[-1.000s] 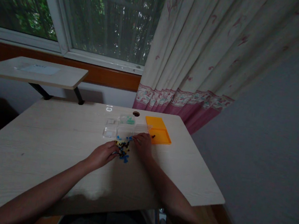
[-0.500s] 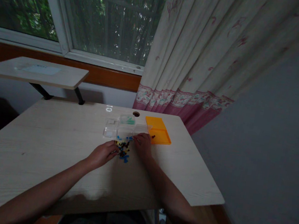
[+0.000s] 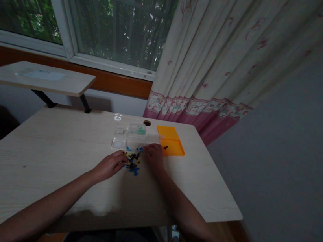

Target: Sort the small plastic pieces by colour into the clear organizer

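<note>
A pile of small black, yellow and blue pieces (image 3: 132,164) lies on the table. At its left edge is my left hand (image 3: 111,165), its fingers closed together; whatever they may hold is too small to make out. My right hand (image 3: 154,156) is over the front right corner of an open clear plastic box (image 3: 135,143). Its thumb and fingertips are pinched beside a few blue pieces (image 3: 140,149) in that box, and I cannot tell what is between them. Behind, a clear box with green pieces (image 3: 140,130) stands against it.
An open orange case (image 3: 173,141) with a dark piece in it lies right of my right hand. Clear lidded containers (image 3: 118,142) stand at the left of the boxes. A raised shelf (image 3: 45,78) is at the back left, and a round cable hole (image 3: 147,123) is near the back edge.
My left hand has shifted very slightly left at the edge of the pile. My right hand stays at the clear box almost unmoved.
</note>
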Tool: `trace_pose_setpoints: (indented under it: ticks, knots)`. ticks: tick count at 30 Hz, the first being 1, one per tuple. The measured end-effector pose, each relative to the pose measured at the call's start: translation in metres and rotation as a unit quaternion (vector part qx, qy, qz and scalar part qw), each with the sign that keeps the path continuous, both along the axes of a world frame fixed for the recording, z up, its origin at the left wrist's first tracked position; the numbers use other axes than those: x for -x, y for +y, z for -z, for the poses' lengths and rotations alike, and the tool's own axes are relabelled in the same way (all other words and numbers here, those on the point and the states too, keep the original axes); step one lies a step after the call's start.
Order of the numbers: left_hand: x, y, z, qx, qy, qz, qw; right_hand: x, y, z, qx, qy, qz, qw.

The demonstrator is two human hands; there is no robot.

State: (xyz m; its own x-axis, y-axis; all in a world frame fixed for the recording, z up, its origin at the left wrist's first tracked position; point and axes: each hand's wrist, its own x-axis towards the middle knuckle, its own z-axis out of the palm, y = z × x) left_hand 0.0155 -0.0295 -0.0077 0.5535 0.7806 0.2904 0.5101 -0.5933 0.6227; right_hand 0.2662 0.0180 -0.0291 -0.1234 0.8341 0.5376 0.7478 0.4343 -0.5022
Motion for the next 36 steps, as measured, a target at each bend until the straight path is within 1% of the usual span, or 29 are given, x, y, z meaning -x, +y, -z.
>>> trace_pose_setpoints:
  ticks: [5,10,18,27,32,36]
  knots:
    - [0.0016,-0.0013,-0.0003,-0.008,0.029,0.039,0.999,0.0,-0.0014,-0.0044,0.016,-0.019,0.001,1.0]
    - [0.001,-0.0019,0.0038,-0.021,0.059,0.031,0.998,0.0003,-0.0034,-0.007,0.024,-0.017,0.002,1.0]
    - [-0.0035,-0.0042,0.0,-0.032,0.076,0.017,0.996,-0.0001,-0.0016,-0.0024,0.015,-0.012,0.001,1.0]
    - [-0.0033,-0.0031,0.0084,-0.061,0.098,0.014,0.993,0.0005,-0.0021,-0.0043,0.001,-0.006,-0.003,1.0]
    - [-0.0053,-0.004,0.0061,-0.065,0.115,0.006,0.991,0.001,-0.0026,-0.0051,0.001,-0.01,0.001,1.0]
    - [-0.0064,-0.0051,0.0033,-0.062,0.103,0.002,0.993,0.001,-0.0022,-0.0054,0.004,-0.012,0.002,1.0]
